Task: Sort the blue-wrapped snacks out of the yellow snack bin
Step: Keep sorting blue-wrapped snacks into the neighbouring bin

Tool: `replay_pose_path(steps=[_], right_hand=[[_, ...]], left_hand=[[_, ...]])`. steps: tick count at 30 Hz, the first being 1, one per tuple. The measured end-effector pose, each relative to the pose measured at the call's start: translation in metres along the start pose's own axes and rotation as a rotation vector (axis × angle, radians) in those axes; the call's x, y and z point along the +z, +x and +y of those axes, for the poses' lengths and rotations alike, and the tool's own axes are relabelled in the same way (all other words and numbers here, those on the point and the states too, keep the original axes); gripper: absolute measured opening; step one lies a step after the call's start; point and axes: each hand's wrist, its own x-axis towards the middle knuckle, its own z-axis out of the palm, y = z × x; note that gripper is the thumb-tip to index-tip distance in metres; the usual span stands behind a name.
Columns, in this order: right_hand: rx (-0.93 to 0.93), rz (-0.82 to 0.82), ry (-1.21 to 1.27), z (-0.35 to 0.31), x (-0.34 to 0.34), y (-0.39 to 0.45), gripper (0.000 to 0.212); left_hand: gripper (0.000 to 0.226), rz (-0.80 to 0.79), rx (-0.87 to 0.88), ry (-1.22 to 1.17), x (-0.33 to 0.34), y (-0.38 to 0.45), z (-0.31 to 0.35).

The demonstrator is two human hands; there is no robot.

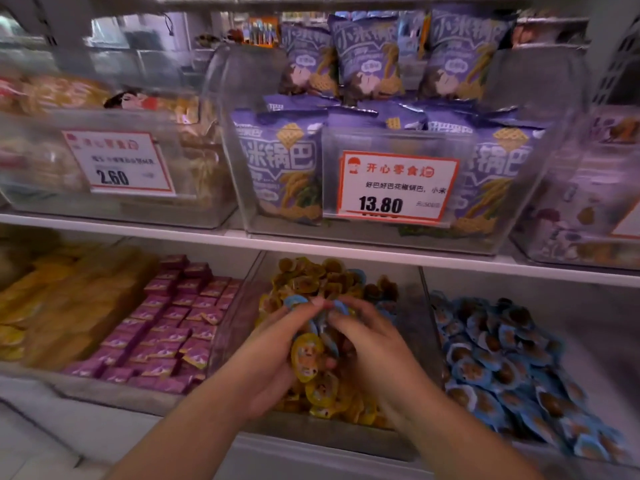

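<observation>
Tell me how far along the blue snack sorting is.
Done: cannot tell; the bin of blue snacks on the right is full, but how many came from sorting is not shown. In hand: the left hand and right hand hold a bunch of blue-wrapped snacks over the yellow snack bin. Left: move these right; a few blue ones still show near the yellow bin's right wall.

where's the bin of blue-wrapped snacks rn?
Head view, lower shelf, far right: the blue snack bin sits immediately right of the yellow snack bin, where both hands work, below the purple bags with the 13.80 price tag.
</observation>
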Motion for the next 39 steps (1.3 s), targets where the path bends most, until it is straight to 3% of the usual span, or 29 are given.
replay_pose_path(steps=[4, 8, 16, 20, 24, 28, 31, 33, 36, 39], right_hand=[[0.087, 0.076, 0.113, 0.003, -0.003, 0.019, 0.01], [0.061, 0.159, 0.101, 0.009, -0.008, 0.028, 0.008], [-0.064, 0.324, 0.082, 0.007, -0.015, 0.026, 0.021], [-0.081, 0.301, -0.025, 0.001, -0.022, 0.015, 0.013], [-0.002, 0.194, 0.143, -0.01, -0.025, 0.0, 0.019], [0.192, 0.045, 0.322, -0.014, -0.02, -0.017, 0.033], [0.289, -0.205, 0.645, -0.019, -0.018, -0.03, 0.047], [0.277, -0.179, 0.779, -0.022, -0.023, -0.035, 0.039], [0.134, -0.035, 0.51, -0.021, -0.036, -0.038, 0.014], [0.072, -0.01, 0.358, -0.024, -0.05, -0.041, 0.015]], left_hand=[[0.046, -0.096, -0.048, -0.013, -0.014, 0.004, 0.015], [0.046, -0.067, -0.039, 0.033, -0.016, 0.012, 0.016], [0.027, 0.179, 0.328, 0.427, -0.016, 0.027, 0.004], [0.031, 0.209, 0.497, 0.665, -0.022, 0.022, 0.0], [0.019, 0.246, 0.521, 0.728, -0.019, 0.02, -0.004], [0.007, 0.26, 0.834, 1.019, 0.003, 0.017, -0.012], [0.027, 0.089, 0.869, 1.108, 0.03, 0.014, -0.025], [0.044, 0.005, 0.838, 1.153, 0.043, 0.014, -0.032], [0.073, -0.133, 0.77, 1.069, 0.058, 0.01, -0.038], [0.085, -0.171, 0.792, 0.922, 0.063, 0.007, -0.043]])
